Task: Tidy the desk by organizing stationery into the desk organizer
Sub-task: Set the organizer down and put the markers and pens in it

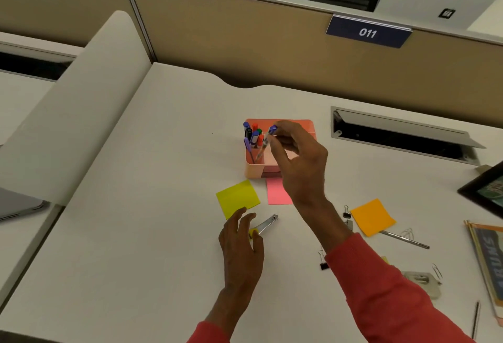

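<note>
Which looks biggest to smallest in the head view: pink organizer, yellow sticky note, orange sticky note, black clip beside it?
1. pink organizer
2. yellow sticky note and orange sticky note, about alike
3. black clip

The desk (163, 152) is smooth, matt white. The organizer (253, 171) looks like satin pink plastic; the yellow note (236, 198) and orange note (372, 216), matt paper. The small tool (268, 223) gleams as bare metal; the pen (265, 142) has a clear plastic barrel.

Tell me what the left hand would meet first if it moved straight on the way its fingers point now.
Probably the square yellow sticky note, lying just ahead of the left hand; the hand's height above the white desk is unclear.
</note>
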Tool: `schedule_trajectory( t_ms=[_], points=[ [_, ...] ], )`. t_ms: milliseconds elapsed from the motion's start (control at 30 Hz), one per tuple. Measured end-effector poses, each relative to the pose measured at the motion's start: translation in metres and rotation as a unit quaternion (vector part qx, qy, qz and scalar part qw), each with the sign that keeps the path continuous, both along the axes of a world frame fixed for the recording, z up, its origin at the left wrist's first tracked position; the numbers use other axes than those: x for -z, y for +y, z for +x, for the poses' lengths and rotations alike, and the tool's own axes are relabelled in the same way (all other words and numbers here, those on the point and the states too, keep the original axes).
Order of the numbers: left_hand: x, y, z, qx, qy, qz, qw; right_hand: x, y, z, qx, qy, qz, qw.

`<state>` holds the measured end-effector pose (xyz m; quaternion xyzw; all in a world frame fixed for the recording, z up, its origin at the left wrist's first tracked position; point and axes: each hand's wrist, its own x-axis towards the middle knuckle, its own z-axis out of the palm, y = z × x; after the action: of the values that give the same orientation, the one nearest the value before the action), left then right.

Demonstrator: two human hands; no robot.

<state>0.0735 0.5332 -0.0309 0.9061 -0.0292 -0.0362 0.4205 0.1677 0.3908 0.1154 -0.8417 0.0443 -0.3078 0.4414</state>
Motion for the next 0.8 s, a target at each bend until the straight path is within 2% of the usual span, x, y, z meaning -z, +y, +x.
schedule_trajectory(
  t_ms=[167,300,467,700,800],
  points=[
    [-0.003,-0.001,0.001,-0.015,-0.015,-0.020,1.000,0.026,-0.003,0.026,-0.008,0.038,-0.025,0.999],
    [-0.001,-0.004,-0.002,-0.018,-0.015,-0.025,0.999,0.055,-0.002,0.036,-0.025,0.104,-0.060,0.992],
    [-0.001,-0.003,0.000,-0.026,-0.012,-0.020,0.999,0.077,0.005,0.045,0.014,0.186,-0.180,0.966],
    [-0.009,-0.001,-0.003,-0.029,-0.053,-0.025,0.998,0.083,0.013,0.047,0.026,0.208,-0.166,0.964],
    [-0.009,-0.004,-0.006,-0.022,-0.043,-0.011,0.999,0.078,0.010,0.039,0.020,0.198,-0.150,0.969]
  ],
)
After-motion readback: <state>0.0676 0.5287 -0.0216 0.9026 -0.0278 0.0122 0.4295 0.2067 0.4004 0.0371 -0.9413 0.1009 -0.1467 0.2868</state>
